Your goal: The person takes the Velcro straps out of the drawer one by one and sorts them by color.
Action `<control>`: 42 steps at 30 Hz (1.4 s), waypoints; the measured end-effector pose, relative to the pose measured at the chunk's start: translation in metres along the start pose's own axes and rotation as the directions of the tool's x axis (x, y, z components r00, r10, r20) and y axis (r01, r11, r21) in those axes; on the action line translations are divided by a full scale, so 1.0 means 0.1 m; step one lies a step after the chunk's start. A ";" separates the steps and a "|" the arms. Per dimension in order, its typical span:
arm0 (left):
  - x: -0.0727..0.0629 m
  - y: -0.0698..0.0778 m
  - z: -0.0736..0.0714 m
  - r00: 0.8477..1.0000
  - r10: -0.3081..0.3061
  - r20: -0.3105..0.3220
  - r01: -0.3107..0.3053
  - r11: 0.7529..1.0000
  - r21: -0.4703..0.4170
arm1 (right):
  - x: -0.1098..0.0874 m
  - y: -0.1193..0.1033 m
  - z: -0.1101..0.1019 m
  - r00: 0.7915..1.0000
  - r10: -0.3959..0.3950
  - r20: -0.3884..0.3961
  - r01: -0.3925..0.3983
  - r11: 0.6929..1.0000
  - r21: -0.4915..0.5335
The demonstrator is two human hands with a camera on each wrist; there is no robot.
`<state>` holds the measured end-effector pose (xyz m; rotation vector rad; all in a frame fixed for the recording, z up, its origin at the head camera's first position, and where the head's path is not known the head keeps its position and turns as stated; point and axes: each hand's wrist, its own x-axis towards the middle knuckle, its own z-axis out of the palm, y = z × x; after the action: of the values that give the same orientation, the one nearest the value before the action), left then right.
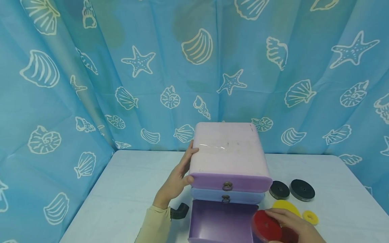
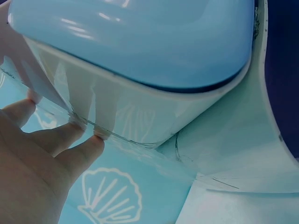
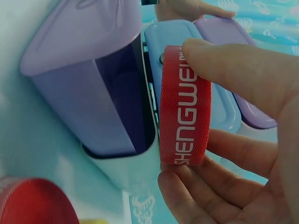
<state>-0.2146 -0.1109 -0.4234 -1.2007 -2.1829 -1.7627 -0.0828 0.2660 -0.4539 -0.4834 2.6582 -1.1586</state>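
My right hand [image 1: 299,226] grips a red roll of webbing [image 1: 263,225] by its edge. White lettering runs along the roll's rim in the right wrist view, with the thumb on one side and the fingers on the other. The roll is beside the pulled-out bottom drawer [image 1: 222,219], which is purple and shows a bare floor. My left hand [image 1: 173,184] rests against the left side of a small drawer cabinet [image 1: 228,152], fingers spread along its wall. Above the bottom drawer, the blue middle drawer [image 1: 209,195] and purple top drawer [image 1: 209,182] are closed.
A second red roll [image 3: 37,205] lies near the right hand. Farther right are two black rolls [image 1: 302,190], a large yellow roll [image 1: 285,206] and a small yellow ring [image 1: 310,217]. A dark curved object [image 1: 180,211] lies left of the cabinet. A blue shell-print curtain [image 1: 170,40] hangs behind.
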 end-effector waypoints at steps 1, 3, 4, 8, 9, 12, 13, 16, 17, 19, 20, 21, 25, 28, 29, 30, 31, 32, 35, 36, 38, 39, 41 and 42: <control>0.00 0.00 0.00 1.000 0.000 0.000 0.000 1.000 -0.001 | -0.01 0.01 0.00 1.000 0.008 -0.004 -0.008 1.000 -0.004; -0.01 0.01 0.00 1.000 0.002 0.000 -0.002 1.000 -0.003 | -0.02 0.04 -0.01 1.000 0.019 -0.009 -0.019 1.000 -0.024; -0.01 0.01 0.00 1.000 0.002 0.000 -0.002 1.000 -0.003 | -0.03 0.06 -0.02 0.999 0.034 -0.008 -0.034 0.999 -0.027; -0.01 0.01 0.00 1.000 0.002 0.001 -0.002 1.000 -0.007 | -0.07 0.15 -0.05 0.999 0.041 -0.015 -0.042 0.997 -0.068; -0.01 0.00 0.00 1.000 0.002 0.001 -0.002 1.000 -0.006 | -0.08 0.17 -0.05 0.999 0.047 -0.019 -0.048 0.996 -0.071; -0.01 0.00 0.00 1.000 0.001 0.000 -0.001 1.000 -0.004 | -0.11 0.22 -0.06 0.998 0.050 -0.031 -0.053 0.995 -0.088; -0.01 0.00 0.00 1.000 0.001 0.000 -0.001 1.000 -0.004 | -0.11 0.23 -0.07 0.998 0.060 -0.033 -0.063 0.994 -0.090; -0.01 0.00 0.00 1.000 0.001 -0.003 -0.001 1.000 -0.002 | -0.13 0.26 -0.08 0.996 0.080 -0.042 -0.084 0.991 -0.107; -0.01 0.00 0.00 1.000 0.002 -0.003 -0.002 1.000 -0.002 | -0.14 0.27 -0.09 0.995 0.085 -0.045 -0.090 0.990 -0.109; -0.02 0.00 -0.01 1.000 0.004 -0.003 -0.004 1.000 -0.003 | -0.16 0.30 -0.10 0.994 0.095 -0.049 -0.100 0.989 -0.111; -0.02 -0.01 -0.01 1.000 0.004 -0.003 -0.004 1.000 -0.003 | -0.17 0.31 -0.11 0.994 0.096 -0.053 -0.102 0.988 -0.116; -0.02 -0.01 -0.01 1.000 0.003 -0.002 -0.003 1.000 -0.005 | -0.17 0.33 -0.12 0.994 0.095 -0.055 -0.101 0.988 -0.120; -0.02 -0.01 -0.01 1.000 0.003 0.001 -0.003 1.000 -0.009 | -0.20 0.42 -0.16 0.995 0.091 -0.047 -0.097 0.985 -0.143; -0.02 0.00 -0.01 1.000 0.003 0.001 -0.003 1.000 -0.008 | -0.21 0.48 -0.19 0.993 0.108 -0.037 -0.112 0.982 -0.152; -0.02 0.00 -0.01 1.000 0.003 0.000 -0.003 1.000 -0.007 | -0.21 0.49 -0.20 0.991 0.127 -0.030 -0.130 0.980 -0.148; -0.02 0.00 -0.01 1.000 0.003 -0.001 -0.003 1.000 -0.005 | -0.21 0.51 -0.21 0.988 0.152 -0.031 -0.155 0.977 -0.145; -0.02 0.00 -0.01 1.000 0.001 -0.003 -0.001 1.000 -0.004 | -0.21 0.51 -0.21 0.986 0.165 -0.030 -0.168 0.975 -0.148; -0.02 0.00 -0.01 1.000 0.000 -0.005 0.000 1.000 -0.002 | -0.21 0.53 -0.21 0.982 0.185 -0.030 -0.187 0.972 -0.140; -0.02 0.00 -0.01 1.000 -0.003 -0.007 0.003 1.000 0.001 | -0.22 0.58 -0.22 0.974 0.225 -0.020 -0.226 0.965 -0.135; -0.03 0.00 -0.01 1.000 -0.004 -0.008 0.004 1.000 0.002 | -0.22 0.60 -0.23 0.975 0.222 -0.017 -0.222 0.965 -0.138; -0.03 0.01 -0.01 1.000 -0.005 -0.005 0.005 1.000 0.000 | -0.23 0.67 -0.25 0.978 0.207 0.004 -0.205 0.970 -0.132; -0.03 0.01 -0.01 1.000 -0.004 -0.005 0.004 1.000 -0.001 | -0.24 0.71 -0.26 0.979 0.202 0.015 -0.198 0.971 -0.135; -0.03 0.01 -0.01 1.000 -0.001 -0.002 0.001 1.000 -0.002 | -0.26 0.79 -0.29 0.981 0.192 0.035 -0.186 0.974 -0.128; -0.03 0.01 -0.01 1.000 0.001 -0.001 -0.001 1.000 -0.002 | -0.26 0.82 -0.30 0.980 0.195 0.045 -0.189 0.975 -0.120</control>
<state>-0.2123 -0.1131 -0.4237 -1.2006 -2.1800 -1.7656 -0.0854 0.3486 -0.4933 -0.2647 2.6640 -0.9262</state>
